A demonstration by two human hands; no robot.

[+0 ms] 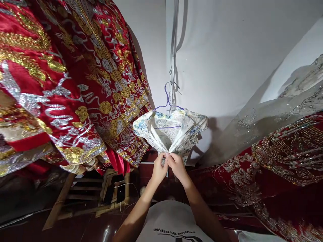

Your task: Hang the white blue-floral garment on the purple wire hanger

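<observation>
A white garment with a blue flower print (pixel 174 129) hangs on a thin purple wire hanger (pixel 168 101) from a white pipe on the wall. My left hand (pixel 159 169) and my right hand (pixel 177 166) are raised side by side and both pinch the garment's front edges together at its lower middle. Their fingers are closed on the cloth. What lies between the fingertips is hidden by the fabric folds.
Red robes with gold and silver embroidery (pixel 75 84) hang close on the left. A beaded red dress (pixel 282 161) and a white lace gown (pixel 290 101) hang on the right. A wooden frame (pixel 101 198) stands on the dark red floor below.
</observation>
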